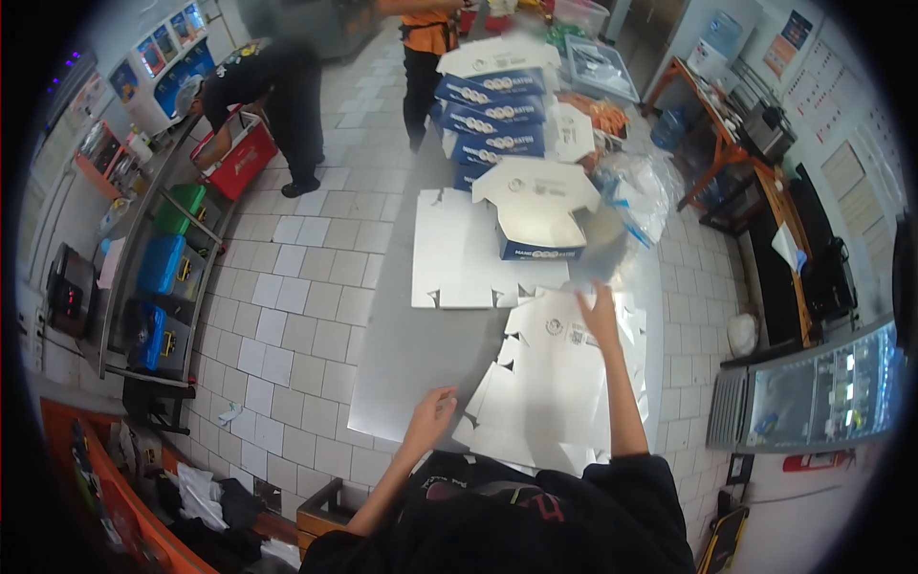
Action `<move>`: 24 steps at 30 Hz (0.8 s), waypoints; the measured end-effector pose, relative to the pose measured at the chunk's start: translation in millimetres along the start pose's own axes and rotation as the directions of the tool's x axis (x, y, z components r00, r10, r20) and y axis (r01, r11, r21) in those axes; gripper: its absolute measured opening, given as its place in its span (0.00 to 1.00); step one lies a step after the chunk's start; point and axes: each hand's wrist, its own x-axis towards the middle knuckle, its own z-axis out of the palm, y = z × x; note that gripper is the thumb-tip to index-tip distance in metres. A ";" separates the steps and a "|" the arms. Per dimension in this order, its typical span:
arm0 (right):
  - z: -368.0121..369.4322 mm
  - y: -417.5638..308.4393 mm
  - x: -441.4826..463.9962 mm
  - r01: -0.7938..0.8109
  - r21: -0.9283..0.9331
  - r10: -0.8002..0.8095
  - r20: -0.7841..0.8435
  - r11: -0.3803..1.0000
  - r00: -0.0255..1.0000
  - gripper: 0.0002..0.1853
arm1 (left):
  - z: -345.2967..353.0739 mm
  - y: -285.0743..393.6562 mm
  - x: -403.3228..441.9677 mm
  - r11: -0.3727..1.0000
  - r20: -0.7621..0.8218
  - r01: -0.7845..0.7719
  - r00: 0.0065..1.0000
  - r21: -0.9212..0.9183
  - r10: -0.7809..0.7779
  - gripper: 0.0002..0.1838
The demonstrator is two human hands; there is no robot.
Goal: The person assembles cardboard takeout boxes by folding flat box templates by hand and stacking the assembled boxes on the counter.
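My right hand (600, 314) reaches forward with its fingers spread, over the far edge of a loose stack of flat white box blanks (545, 387); I cannot tell whether it touches them. My left hand (435, 413) hovers above the table to the left of these blanks, loosely curved and holding nothing. Beyond my right hand stands a folded box (540, 253) with a navy printed front and its lid raised. Beside and under it lie more flat white blanks (454, 258). Several navy-and-white boxes (492, 120) are piled further back.
The metal table (387, 383) runs away from me. Clear plastic bags (641, 191) and a grey tub (601, 69) line its right side. One person bends over a red crate (239, 153) at the left; another in an orange top (430, 36) stands at the far end. A glass-fronted fridge (822, 392) is at right.
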 end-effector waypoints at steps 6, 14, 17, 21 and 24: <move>-35.5 -82.0 -212.4 0.370 -0.260 -0.052 0.753 0.892 0.656 0.51 | 28.5 -22.2 -6.4 1.000 0.111 -0.016 0.994 0.022 0.013 0.19; -44.8 -77.1 -238.0 0.521 -0.157 -0.270 0.710 0.839 0.650 0.41 | 19.2 -1.9 14.0 0.996 0.114 -0.050 0.993 0.077 0.041 0.15; -40.1 -61.5 -241.0 0.677 -0.001 -0.532 0.617 0.736 0.580 0.28 | 12.8 9.1 18.6 0.999 0.093 -0.038 0.995 0.027 0.035 0.14; -68.3 -73.5 -207.1 -0.147 0.270 -0.071 0.658 0.952 0.750 0.10 | 12.2 1.1 22.8 0.948 0.056 0.034 0.998 -0.318 -0.018 0.14; -55.2 -50.7 -207.1 -0.271 0.384 -0.020 0.606 0.883 0.795 0.08 | 17.0 -10.7 21.2 0.895 0.138 0.144 0.986 -0.421 -0.093 0.14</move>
